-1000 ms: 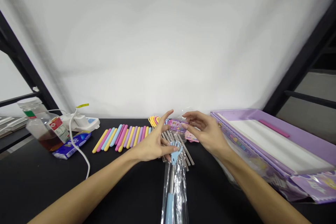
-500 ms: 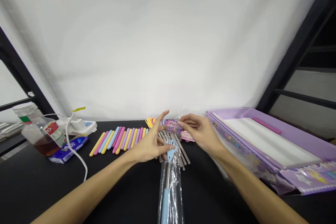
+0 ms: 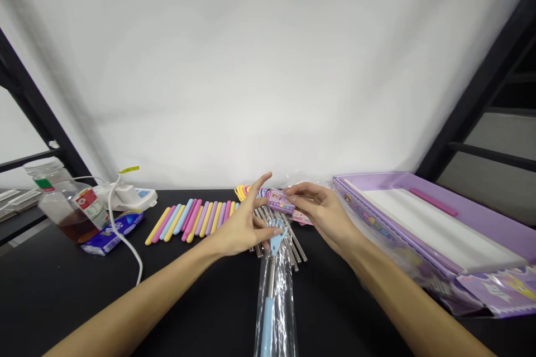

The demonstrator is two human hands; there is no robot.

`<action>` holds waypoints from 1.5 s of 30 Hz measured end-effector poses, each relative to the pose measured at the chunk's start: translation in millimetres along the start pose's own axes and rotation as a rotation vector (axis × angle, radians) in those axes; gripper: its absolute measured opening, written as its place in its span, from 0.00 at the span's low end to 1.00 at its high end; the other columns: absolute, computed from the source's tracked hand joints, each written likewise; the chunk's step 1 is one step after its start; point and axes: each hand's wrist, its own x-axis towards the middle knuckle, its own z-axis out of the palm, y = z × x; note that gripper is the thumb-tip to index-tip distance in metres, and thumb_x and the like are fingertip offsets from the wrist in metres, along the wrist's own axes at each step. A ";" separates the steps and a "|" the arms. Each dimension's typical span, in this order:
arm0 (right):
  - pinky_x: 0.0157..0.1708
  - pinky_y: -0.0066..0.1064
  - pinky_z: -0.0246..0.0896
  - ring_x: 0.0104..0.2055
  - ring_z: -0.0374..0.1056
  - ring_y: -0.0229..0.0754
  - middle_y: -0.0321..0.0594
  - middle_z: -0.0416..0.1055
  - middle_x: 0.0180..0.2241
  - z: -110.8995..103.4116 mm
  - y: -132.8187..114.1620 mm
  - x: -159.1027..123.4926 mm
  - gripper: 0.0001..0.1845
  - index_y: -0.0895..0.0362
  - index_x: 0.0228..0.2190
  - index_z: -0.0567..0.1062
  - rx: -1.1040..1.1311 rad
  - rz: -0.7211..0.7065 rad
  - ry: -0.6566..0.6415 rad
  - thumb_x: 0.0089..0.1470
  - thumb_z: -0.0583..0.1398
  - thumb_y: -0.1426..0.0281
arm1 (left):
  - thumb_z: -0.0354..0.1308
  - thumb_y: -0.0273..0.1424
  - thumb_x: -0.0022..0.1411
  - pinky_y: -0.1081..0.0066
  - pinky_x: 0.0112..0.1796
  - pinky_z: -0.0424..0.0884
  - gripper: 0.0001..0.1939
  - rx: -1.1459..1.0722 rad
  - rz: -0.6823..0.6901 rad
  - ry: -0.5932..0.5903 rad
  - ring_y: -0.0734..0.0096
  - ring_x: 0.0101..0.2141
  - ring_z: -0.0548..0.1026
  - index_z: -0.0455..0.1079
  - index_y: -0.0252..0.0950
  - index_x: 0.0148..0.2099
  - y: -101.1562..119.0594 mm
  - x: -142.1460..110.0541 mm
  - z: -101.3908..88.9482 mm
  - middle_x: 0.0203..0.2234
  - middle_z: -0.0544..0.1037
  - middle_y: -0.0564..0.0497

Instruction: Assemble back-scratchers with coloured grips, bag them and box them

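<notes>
My left hand (image 3: pixel 243 230) is closed, thumb over the light-blue claw-shaped head of a back scratcher (image 3: pixel 276 242); its index finger sticks up. The scratcher has a metal rod and a blue handle (image 3: pixel 267 326), and lies inside a long clear plastic sleeve (image 3: pixel 285 312) that runs toward me. At the sleeve's far end is a purple printed header (image 3: pixel 280 203), which my right hand (image 3: pixel 320 209) pinches between thumb and fingers. Beneath both hands several metal rods (image 3: pixel 299 248) lie in a pile, partly covered. Behind them are colourful curved pieces (image 3: pixel 242 192), partly hidden by my left hand.
Several pastel handles (image 3: pixel 188 220) lie in a row to the left. Further left are a white cable (image 3: pixel 128 245), a power strip (image 3: pixel 144 199), a blue packet (image 3: pixel 113 231) and a jar of brown liquid (image 3: pixel 69 201). A purple tray (image 3: pixel 402 181) stands at the right.
Both hands keep their grips on the scratcher and header, with only slight finger movement. The whole view has shifted a little.
</notes>
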 end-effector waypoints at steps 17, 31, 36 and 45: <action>0.23 0.29 0.61 0.24 0.66 0.38 0.35 0.68 0.20 5.4 -2.8 -2.4 0.21 0.56 0.21 0.66 -0.254 -0.107 0.095 0.48 0.66 0.55 | 0.71 0.35 0.52 0.74 0.25 0.74 0.57 -0.018 -0.052 0.021 0.73 0.22 0.79 0.34 0.57 0.70 -1.6 2.2 -1.0 0.47 0.72 0.40; 0.39 0.35 0.69 0.34 0.72 0.41 0.39 0.74 0.32 -0.7 1.0 3.2 0.08 0.55 0.31 0.74 -0.291 -0.259 0.048 0.52 0.65 0.65 | 0.69 0.34 0.54 0.72 0.27 0.75 0.52 0.003 -0.065 0.024 0.73 0.22 0.78 0.37 0.56 0.70 -2.5 4.0 -1.3 0.37 0.70 0.51; 0.39 0.36 0.71 0.36 0.73 0.44 0.40 0.75 0.32 -0.3 -1.5 2.4 0.12 0.55 0.33 0.74 -0.293 -0.164 0.065 0.48 0.67 0.63 | 0.69 0.36 0.55 0.71 0.29 0.76 0.52 -0.003 -0.056 0.009 0.72 0.22 0.79 0.38 0.55 0.70 2.3 2.9 0.0 0.39 0.73 0.48; 0.31 0.34 0.71 0.33 0.75 0.45 0.39 0.75 0.30 0.4 4.6 1.6 0.21 0.53 0.34 0.64 -0.232 0.047 0.057 0.47 0.68 0.57 | 0.68 0.35 0.55 0.72 0.27 0.76 0.48 -0.041 -0.008 0.145 0.74 0.22 0.78 0.43 0.54 0.68 0.6 8.3 -6.3 0.39 0.72 0.49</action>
